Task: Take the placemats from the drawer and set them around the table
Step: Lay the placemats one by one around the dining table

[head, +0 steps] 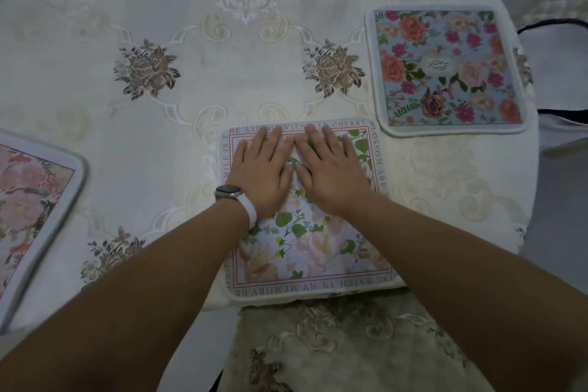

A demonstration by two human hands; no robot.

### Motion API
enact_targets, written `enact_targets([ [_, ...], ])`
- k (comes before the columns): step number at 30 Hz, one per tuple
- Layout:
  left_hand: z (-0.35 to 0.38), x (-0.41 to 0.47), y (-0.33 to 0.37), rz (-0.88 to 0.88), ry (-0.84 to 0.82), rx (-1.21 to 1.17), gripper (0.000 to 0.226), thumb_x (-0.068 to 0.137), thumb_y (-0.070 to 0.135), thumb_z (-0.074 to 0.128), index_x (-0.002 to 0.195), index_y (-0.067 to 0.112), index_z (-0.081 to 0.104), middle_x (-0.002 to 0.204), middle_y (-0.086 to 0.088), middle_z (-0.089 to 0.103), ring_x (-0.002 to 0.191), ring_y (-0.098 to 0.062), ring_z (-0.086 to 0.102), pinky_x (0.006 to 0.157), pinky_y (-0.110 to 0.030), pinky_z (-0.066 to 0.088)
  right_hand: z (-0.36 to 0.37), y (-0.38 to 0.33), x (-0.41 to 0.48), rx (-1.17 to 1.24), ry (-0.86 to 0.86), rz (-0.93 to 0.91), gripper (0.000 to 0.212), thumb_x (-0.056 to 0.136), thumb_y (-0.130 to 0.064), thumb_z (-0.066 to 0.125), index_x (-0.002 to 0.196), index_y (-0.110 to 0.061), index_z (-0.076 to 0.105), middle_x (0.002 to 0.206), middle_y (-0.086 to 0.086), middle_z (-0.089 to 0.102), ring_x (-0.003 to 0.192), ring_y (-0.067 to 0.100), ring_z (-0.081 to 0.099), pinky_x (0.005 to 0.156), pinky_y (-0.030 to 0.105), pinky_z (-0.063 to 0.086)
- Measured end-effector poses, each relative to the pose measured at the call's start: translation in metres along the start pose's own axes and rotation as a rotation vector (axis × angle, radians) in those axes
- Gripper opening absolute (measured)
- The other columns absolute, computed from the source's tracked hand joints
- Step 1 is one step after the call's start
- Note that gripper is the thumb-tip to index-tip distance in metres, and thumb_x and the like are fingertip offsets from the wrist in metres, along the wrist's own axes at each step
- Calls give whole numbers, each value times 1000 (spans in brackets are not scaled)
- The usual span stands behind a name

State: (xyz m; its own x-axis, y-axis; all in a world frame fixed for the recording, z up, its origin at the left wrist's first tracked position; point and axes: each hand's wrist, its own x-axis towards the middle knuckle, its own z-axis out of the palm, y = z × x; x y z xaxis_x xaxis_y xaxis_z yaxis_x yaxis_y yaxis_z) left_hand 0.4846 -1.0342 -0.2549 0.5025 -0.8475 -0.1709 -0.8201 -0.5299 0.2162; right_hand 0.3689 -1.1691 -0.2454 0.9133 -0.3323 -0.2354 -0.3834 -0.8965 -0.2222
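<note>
- Both palms are flat on the pale lettered placemat (305, 242) at the near edge of the surface (127, 25); press evenly and sweep outward so it sits square.
- Your left hand (262, 173) and right hand (331, 173) have fingers (270, 140) spread open, gripping nothing; the mat lies directly beneath them.
- The blue floral placemat (448, 68) sits to the right, the pink placemat (28, 210) to the left.

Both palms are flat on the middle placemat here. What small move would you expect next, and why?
Probably sliding the left hand and right hand apart to smooth the lettered-border placemat, then lifting off. It already lies flat at the table edge, with the blue floral placemat and pink placemat already laid.
</note>
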Motion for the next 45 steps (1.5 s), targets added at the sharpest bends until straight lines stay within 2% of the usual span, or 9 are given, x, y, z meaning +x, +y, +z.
enact_targets([
  [6,-2,28,-8,-22,37,31,58,99,49,10,154,30,10,163,2,10,148,-21,4,116,-48,5,-6,4,42,-25,29,38,61,100,-49,15,157,-25,11,166,1,7,151,27,3,120,53,1],
  [12,-4,34,-7,-161,54,-13,63,95,60,8,153,36,8,163,3,6,149,-21,1,118,-50,0,-8,9,50,-16,62,51,59,101,-48,17,156,-28,15,166,1,9,151,28,5,120,53,3],
  [25,-2,-16,-36,-335,91,-45,74,93,63,15,154,24,1,163,-4,-2,149,-24,-4,118,-48,2,1,50,-2,69,133,300,67,98,-53,15,157,-22,11,165,9,4,151,27,0,122,44,2],
  [31,8,-52,-9,-251,67,19,70,96,54,14,154,17,3,163,-7,0,148,-25,-4,118,-49,1,10,28,-35,72,102,362,66,99,-50,13,157,-20,7,165,10,1,151,29,-2,121,47,-1],
  [34,15,-63,20,-156,47,-3,64,97,51,13,154,22,9,163,-5,6,148,-27,-2,117,-50,0,18,1,-50,23,60,256,64,99,-50,10,157,-20,6,165,10,1,151,30,-4,121,48,-2],
  [37,19,-65,41,-113,10,-10,61,97,50,8,154,28,6,163,1,1,148,-24,-8,118,-51,-1,25,-22,-61,-15,43,118,61,101,-47,11,157,-23,13,165,8,7,151,30,-1,120,49,-2],
  [41,22,-74,42,-77,4,-14,61,97,51,9,154,29,4,163,4,-2,148,-21,-9,118,-50,-2,29,-19,-72,-44,56,27,58,102,-45,17,156,-24,19,164,6,13,151,31,5,121,50,2],
  [43,24,-83,38,-39,6,-11,62,97,54,14,154,29,9,163,3,3,149,-20,-5,118,-50,1,32,-11,-80,-56,68,15,58,102,-46,21,155,-24,22,164,6,16,151,31,8,121,49,6],
  [45,25,-88,33,-32,6,-10,64,96,58,16,154,30,9,163,4,4,149,-19,-4,118,-48,1,33,-2,-85,-33,77,93,60,101,-50,22,156,-26,17,165,6,12,151,29,6,120,46,5],
])
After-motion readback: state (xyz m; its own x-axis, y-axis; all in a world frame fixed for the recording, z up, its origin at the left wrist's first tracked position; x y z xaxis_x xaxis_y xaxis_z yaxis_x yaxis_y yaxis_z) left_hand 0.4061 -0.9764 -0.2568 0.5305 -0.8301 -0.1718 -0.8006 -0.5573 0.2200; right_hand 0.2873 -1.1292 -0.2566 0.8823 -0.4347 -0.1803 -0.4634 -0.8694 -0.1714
